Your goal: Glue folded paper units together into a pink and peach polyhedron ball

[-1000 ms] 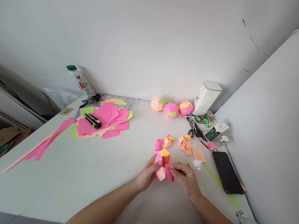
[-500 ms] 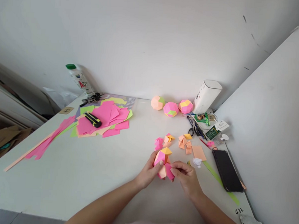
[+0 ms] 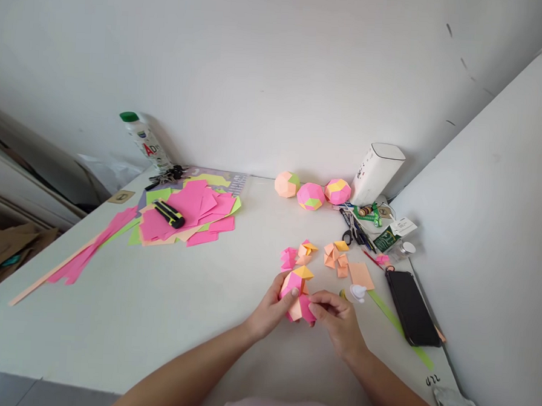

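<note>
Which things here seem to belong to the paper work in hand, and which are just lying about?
Likely belonging:
- paper model, held by the left hand and right hand
- folded paper pieces just beyond it
- coloured sheets, sharing its pink and peach
- cutter, lying on the sheets

Probably just lying about:
- green-capped bottle
- phone-like black slab
- lidded jar

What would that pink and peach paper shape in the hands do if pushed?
The paper shape is probably light, since it looks like folded paper. It would likely dent, as an opening seems to show above the pink flap in the right hand. Its flat faces and jutting yellow tip might make it rock rather than roll.
</note>
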A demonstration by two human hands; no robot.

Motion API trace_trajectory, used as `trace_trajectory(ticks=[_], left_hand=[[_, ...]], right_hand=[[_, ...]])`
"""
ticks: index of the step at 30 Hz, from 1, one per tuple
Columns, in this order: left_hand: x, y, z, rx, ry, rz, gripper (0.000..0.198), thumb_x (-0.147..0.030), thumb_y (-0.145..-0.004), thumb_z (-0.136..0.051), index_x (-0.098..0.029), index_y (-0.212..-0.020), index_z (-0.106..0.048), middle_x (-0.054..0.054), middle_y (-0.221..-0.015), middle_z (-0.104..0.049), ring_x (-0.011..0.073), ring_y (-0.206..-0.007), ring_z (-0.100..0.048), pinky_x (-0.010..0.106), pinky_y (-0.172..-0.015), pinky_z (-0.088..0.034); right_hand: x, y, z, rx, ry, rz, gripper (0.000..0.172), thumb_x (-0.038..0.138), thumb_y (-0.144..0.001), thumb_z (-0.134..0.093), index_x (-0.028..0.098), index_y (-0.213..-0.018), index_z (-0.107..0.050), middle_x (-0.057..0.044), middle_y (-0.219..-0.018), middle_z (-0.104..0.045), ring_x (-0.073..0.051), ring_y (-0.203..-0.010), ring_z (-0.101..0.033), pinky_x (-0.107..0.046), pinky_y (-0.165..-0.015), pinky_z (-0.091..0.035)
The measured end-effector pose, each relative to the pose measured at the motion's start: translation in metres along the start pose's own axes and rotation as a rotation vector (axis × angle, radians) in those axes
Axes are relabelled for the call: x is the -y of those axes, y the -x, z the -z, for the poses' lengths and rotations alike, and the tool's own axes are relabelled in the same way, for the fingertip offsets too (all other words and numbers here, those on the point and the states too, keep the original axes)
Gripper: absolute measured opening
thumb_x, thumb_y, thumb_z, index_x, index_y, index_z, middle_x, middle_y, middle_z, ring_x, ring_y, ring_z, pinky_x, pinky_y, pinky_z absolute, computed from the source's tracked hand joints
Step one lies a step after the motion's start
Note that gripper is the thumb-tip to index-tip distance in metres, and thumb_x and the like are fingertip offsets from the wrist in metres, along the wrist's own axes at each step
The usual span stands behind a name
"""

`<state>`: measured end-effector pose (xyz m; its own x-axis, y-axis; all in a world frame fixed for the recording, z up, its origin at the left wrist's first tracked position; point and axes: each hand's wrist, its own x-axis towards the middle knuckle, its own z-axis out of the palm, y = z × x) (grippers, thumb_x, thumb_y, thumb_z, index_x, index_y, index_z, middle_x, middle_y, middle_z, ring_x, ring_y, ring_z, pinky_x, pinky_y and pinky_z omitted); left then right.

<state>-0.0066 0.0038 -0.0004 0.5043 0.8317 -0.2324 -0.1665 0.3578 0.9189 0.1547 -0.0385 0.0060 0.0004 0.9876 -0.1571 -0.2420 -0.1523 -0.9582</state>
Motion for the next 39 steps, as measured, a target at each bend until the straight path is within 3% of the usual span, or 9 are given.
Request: trace_trajectory(ticks=[5,11,22,39], left_hand=[[0.002,-0.0002,0.001,-0.033,-0.061,-0.018,0.052,-0.049,-0.084,-0.051,-0.02,-0.124,-0.037,0.008,-0.102,-0.059,0.0183,-0.076,-0.061,0.033,-0.065,-0.05],[0.0019,0.0014,0.0011,-0.077,-0.149,-0.057,0.051,-0.046,-0.084,-0.053,-0.021,-0.126,-0.036,0.008,-0.106,-0.059,0.0199,-0.087,-0.059,0.034,-0.074,-0.05],[0.0058,0.002,0.0029,-0.136,-0.289,-0.149,0.057,-0.043,-0.085,-0.054,-0.018,-0.132,-0.034,0.014,-0.122,-0.055,0.0259,-0.105,-0.055,0.039,-0.086,-0.047],[0.0063,0.0042,0.0015,-0.115,-0.207,-0.108,0.057,-0.041,-0.083,-0.057,-0.019,-0.131,-0.035,0.013,-0.115,-0.057,0.0248,-0.096,-0.057,0.041,-0.085,-0.046]], right_hand=[[-0.0011,-0.0002,-0.0003,-0.041,0.011,-0.069,0.014,0.031,-0.068,-0.075,0.02,-0.075,-0.07,0.001,-0.063,-0.064,-0.012,-0.053,-0.057,-0.026,-0.052,-0.05],[0.003,0.0017,-0.0018,-0.089,0.094,-0.04,0.013,0.03,-0.067,-0.075,0.02,-0.074,-0.07,0.001,-0.067,-0.064,-0.01,-0.055,-0.055,-0.024,-0.053,-0.049],[0.0053,0.0012,-0.0028,-0.085,0.176,-0.086,0.016,0.032,-0.068,-0.074,0.018,-0.073,-0.068,0.001,-0.062,-0.062,-0.011,-0.053,-0.054,-0.025,-0.054,-0.046],[0.0055,0.0006,-0.0054,-0.064,0.083,-0.135,0.018,0.033,-0.065,-0.076,0.019,-0.069,-0.068,0.002,-0.059,-0.061,-0.011,-0.053,-0.051,-0.026,-0.053,-0.045]])
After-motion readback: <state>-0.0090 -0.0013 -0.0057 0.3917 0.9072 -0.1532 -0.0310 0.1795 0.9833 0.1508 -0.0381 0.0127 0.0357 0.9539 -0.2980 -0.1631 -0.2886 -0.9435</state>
